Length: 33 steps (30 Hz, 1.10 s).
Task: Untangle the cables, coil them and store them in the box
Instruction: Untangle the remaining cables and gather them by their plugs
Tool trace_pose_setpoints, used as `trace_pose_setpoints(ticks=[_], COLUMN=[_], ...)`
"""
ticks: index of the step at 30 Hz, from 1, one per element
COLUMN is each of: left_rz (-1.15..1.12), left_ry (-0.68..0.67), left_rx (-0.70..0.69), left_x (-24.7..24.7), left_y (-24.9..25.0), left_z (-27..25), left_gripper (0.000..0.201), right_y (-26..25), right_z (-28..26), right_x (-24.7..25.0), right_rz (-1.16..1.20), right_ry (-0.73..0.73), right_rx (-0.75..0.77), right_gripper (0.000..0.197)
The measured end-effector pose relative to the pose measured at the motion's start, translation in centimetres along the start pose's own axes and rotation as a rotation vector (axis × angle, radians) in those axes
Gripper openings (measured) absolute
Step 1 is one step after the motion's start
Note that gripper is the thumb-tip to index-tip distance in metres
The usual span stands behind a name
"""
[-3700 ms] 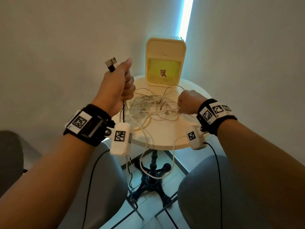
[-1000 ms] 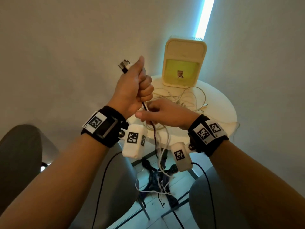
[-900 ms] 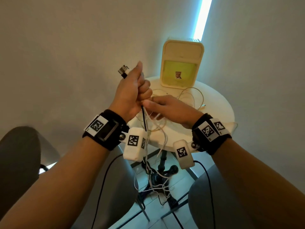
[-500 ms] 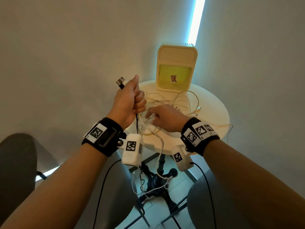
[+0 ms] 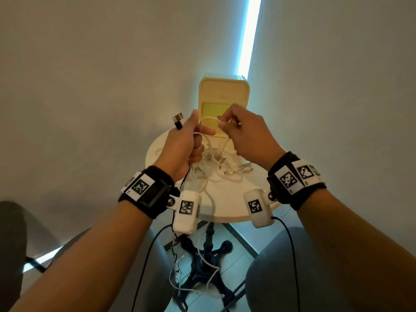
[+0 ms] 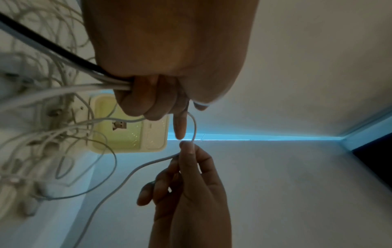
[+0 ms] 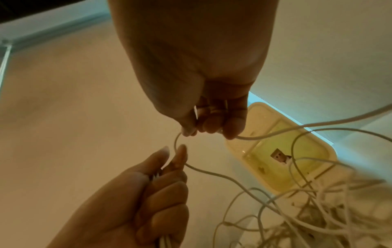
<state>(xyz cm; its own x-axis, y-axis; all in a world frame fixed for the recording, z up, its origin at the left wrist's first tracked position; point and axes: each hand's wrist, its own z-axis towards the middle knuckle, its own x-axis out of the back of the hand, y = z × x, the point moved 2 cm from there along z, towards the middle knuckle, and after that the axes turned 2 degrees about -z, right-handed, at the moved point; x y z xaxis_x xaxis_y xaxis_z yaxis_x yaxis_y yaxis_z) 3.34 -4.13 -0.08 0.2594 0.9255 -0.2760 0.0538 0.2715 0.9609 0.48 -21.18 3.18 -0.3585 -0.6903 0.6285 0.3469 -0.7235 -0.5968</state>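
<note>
My left hand (image 5: 188, 140) is raised over the round table (image 5: 227, 203) and grips a bundle of cables, a black one and several white ones (image 6: 80, 85); a black USB plug (image 5: 177, 120) sticks out above its thumb. Its forefinger (image 6: 180, 127) points out straight. My right hand (image 5: 238, 129) is level with it and pinches a white cable (image 5: 208, 119) that arcs between the two hands, seen too as the white cable (image 7: 177, 142) in the right wrist view. A tangle of white cables (image 5: 220, 170) lies on the table. The cream box (image 5: 224, 97) stands upright behind the hands.
Loose white cable ends (image 5: 198, 273) hang off the table's front edge down to the black cast-iron foot (image 5: 207, 266). The table sits in a wall corner lit by a bright strip (image 5: 247, 41). My knees (image 5: 281, 278) flank the table.
My right hand has left the tangle on the table and risen with a white cable pinched, level with the left hand. The left hand kept its grip on the bundle.
</note>
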Motion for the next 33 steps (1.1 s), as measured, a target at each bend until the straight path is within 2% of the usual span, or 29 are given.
trace_pose_setpoints(ticks=[2,4,11,19,26,30,33], left_rz=[-0.042,-0.084,-0.129,-0.055,-0.093,-0.057,0.004], left_ry=[-0.036,-0.083,-0.17,-0.307,-0.261,-0.17,-0.155], left_rx=[-0.004,0.0,-0.084,-0.239,-0.259,-0.264,-0.263], left_x=[-0.9,-1.9,-4.4,-5.5,-4.9,-4.3,-4.1], left_y=[0.8,1.6,3.8,6.1,7.3,7.4,6.5], left_z=[0.4,0.8,1.4,1.0,1.0,1.1,1.0], left_gripper=[0.062,0.06,0.027,0.031,0.035,0.048,0.055], right_y=[-0.4,-0.7,0.9,2.5,1.4,0.1,-1.1], right_z=[-0.1,-0.3,-1.0,-1.2,0.7,1.8,2.7], right_x=[1.1,2.3,4.1,4.3,5.1,5.7,6.1], right_rz=[0.025,0.043,0.043,0.047,0.131,0.264,0.295], right_ry=[0.005,0.0,-0.027,-0.052,-0.015,0.004,0.063], right_rx=[0.022,0.037,-0.043,-0.125,-0.07,-0.037,-0.008], right_gripper=[0.009,0.008,0.006,0.009,0.004,0.007,0.011])
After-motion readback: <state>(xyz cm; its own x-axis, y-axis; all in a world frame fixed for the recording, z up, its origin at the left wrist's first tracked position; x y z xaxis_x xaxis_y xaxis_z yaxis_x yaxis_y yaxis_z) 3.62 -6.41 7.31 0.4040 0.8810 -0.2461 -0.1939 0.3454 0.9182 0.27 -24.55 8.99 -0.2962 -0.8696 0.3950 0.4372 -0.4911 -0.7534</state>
